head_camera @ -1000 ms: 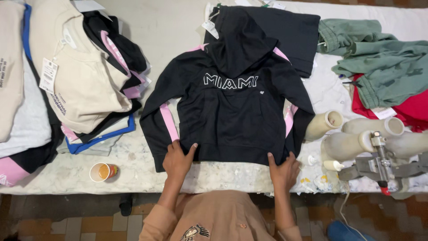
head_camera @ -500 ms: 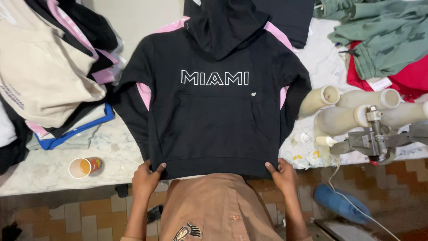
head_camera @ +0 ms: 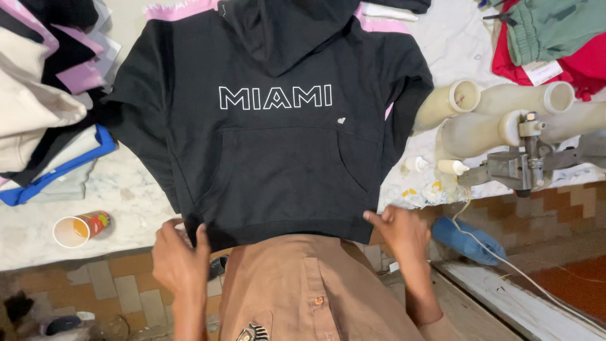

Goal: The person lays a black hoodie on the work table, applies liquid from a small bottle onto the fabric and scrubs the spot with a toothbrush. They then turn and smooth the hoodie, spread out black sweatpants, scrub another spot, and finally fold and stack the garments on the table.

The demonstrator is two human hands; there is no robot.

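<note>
A person's left hand (head_camera: 180,259) and right hand (head_camera: 401,232) pinch the bottom hem of a black hooded sweatshirt (head_camera: 278,139) at its two corners, the garment lying front-up on a pale marbled surface (head_camera: 120,202) with the hem drawn to the near edge against the person's brown shirt (head_camera: 309,290). The left fingers (head_camera: 202,235) curl closed over the ribbed band; the right fingers (head_camera: 377,220) are folded on the cloth with the thumb out. An even pull at both corners would likely keep the heavy fleece flat and the front pocket square. The knit looks soft and matte, with white outlined lettering and pink sleeve stripes. Beside it sit a stack of folded garments (head_camera: 44,120), a paper cup (head_camera: 79,227), cream cylindrical forms (head_camera: 499,113) on a metal clamp, and green and red clothing (head_camera: 555,38).
</note>
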